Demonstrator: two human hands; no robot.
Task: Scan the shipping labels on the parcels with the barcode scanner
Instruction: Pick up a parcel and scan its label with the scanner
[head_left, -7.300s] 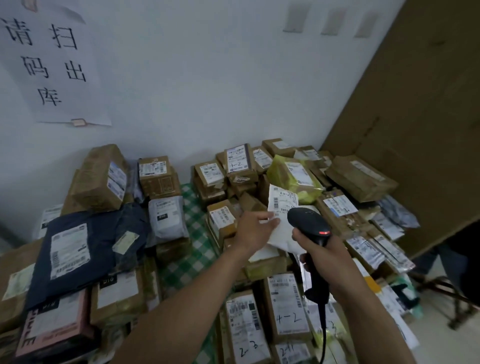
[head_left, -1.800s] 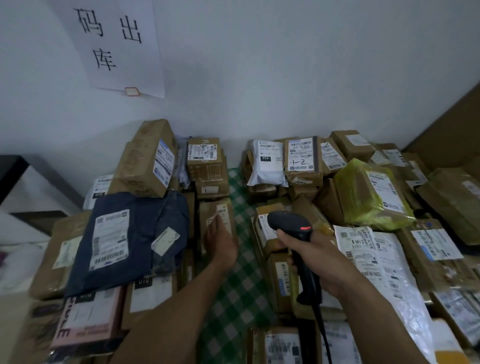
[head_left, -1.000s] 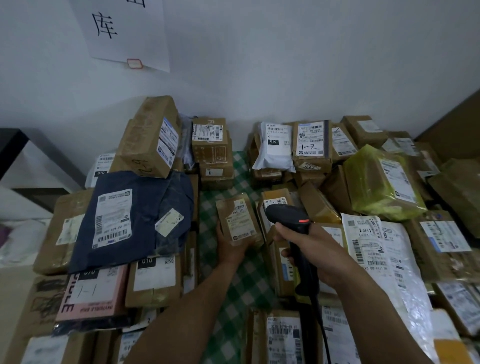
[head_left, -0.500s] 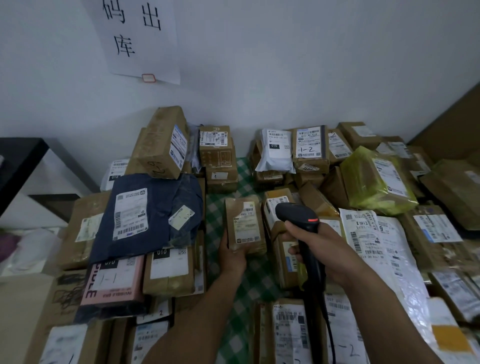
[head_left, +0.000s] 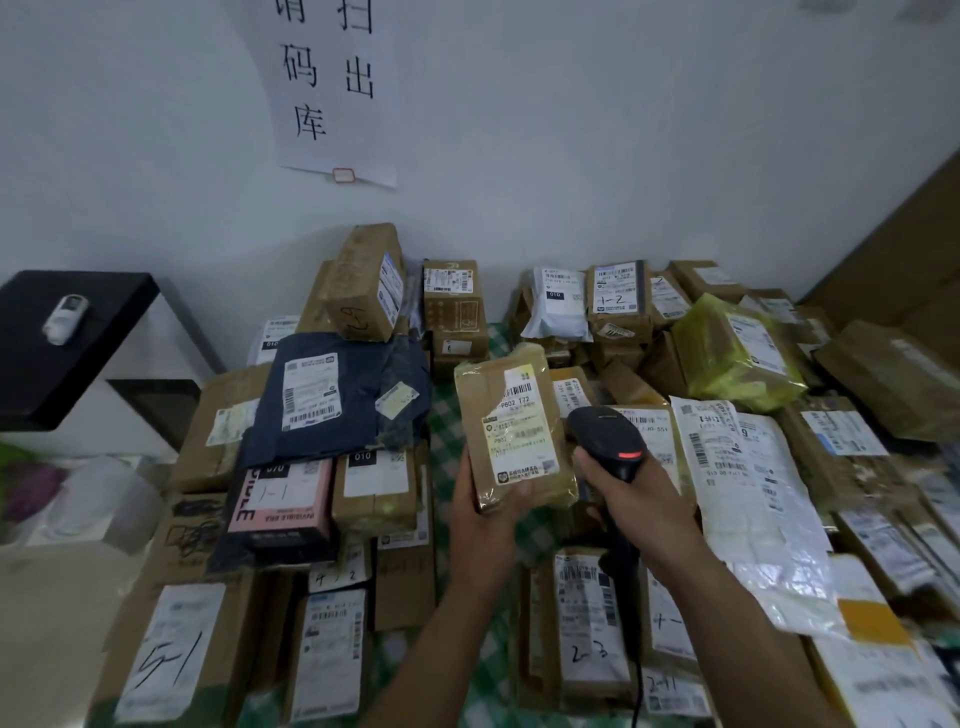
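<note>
— Parcel (head_left: 511, 431) position?
— Held above the checked cloth (head_left: 444, 457) (a narrow lane between two cardboard piles); the left hand (head_left: 485, 512) grips its lower edge, shipping label (head_left: 519, 441) facing upward.
— Scanner?
— The right hand (head_left: 641, 499) clasps the barcode scanner (head_left: 605, 436), its head just beside the parcel's right edge.

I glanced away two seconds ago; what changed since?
The left hand took hold of the small brown parcel, lifted it off the pile and brought it beside the barcode scanner. The right hand kept gripping the scanner; the surrounding parcels stayed put.
</note>
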